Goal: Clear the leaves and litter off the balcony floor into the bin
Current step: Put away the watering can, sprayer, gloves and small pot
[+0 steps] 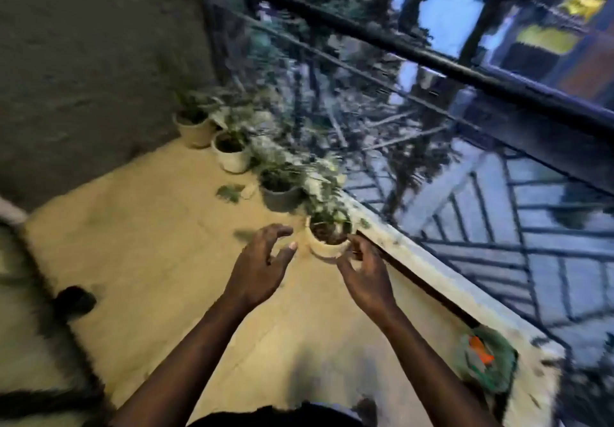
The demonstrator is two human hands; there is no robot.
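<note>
Beyond left fingers [282, 232], leaf [244, 235], untouched

Beyond my right hand [365, 277]: cream pot [327, 247], dark brown soil. Beyond my left hand [262, 263]: green leaves [230, 192] on tan floor [149, 244].

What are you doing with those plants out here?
A person is reaching both hands toward the nearest small pot by the balcony edge, left hand and right hand open on either side of it, neither clearly gripping it. Loose green leaves lie on the floor beside the row of pots.
</note>
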